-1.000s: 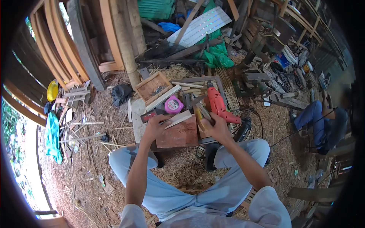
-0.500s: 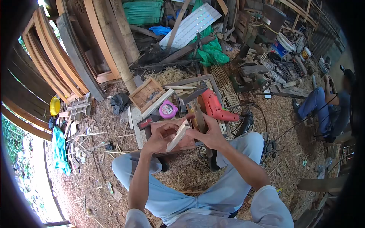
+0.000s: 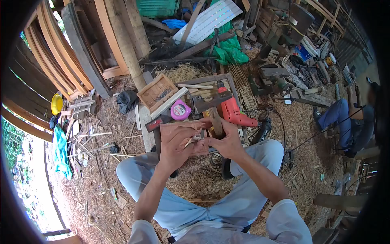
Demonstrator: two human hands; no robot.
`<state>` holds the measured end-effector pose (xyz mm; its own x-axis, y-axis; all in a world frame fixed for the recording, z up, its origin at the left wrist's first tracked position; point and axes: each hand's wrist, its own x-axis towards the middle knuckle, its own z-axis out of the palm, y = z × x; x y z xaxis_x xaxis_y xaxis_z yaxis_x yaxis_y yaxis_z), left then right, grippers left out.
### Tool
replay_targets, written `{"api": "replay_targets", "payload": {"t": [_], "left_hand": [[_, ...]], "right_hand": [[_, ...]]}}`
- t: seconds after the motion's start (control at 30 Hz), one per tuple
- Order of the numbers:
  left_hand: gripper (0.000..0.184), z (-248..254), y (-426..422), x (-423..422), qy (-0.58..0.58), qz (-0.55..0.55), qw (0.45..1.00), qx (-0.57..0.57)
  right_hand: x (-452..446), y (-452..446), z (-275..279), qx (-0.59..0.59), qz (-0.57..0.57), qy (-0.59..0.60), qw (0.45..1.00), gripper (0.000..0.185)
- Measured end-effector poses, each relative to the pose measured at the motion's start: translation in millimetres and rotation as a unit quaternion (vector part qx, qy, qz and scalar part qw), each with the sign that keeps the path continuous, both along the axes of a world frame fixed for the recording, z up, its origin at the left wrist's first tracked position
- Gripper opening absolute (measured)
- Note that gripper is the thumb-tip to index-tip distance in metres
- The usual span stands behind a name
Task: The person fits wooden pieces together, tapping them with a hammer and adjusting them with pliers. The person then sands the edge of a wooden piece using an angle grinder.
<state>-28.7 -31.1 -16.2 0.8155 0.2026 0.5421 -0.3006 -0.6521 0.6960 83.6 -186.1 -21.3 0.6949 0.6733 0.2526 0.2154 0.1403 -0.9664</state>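
A small pale wood piece (image 3: 196, 137) sits between my two hands above a reddish-brown board (image 3: 167, 129). My left hand (image 3: 175, 145) is closed around its near end, and the fingers cover most of it. My right hand (image 3: 228, 141) pinches the other end with thumb and fingers. Just beyond the right fingers is a brown wooden handle-like piece (image 3: 214, 122); whether they touch it I cannot tell. A dark flat tool part (image 3: 211, 102) lies over it. The pink tape measure (image 3: 180, 110) and the red power drill (image 3: 232, 109) rest close by on the low work surface.
A wooden tray (image 3: 157, 94) with small dark bits lies behind the tape measure. A black power tool (image 3: 261, 131) and its cable are at my right knee. Another person (image 3: 348, 118) sits at the far right. Shavings and scraps cover the ground (image 3: 109, 191).
My left hand has turned and moved right, closing over the wood piece, which now lies lower and mostly hidden. The right hand has shifted slightly. The view has tilted a little.
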Motion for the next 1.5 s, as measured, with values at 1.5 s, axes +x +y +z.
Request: {"api": "replay_targets", "payload": {"t": [1.5], "left_hand": [[0.021,-38,52,58,0.25,-0.163,0.766,-0.57]], "right_hand": [[43,37,-18,-0.07,0.078,0.383,0.918,0.024]]}}
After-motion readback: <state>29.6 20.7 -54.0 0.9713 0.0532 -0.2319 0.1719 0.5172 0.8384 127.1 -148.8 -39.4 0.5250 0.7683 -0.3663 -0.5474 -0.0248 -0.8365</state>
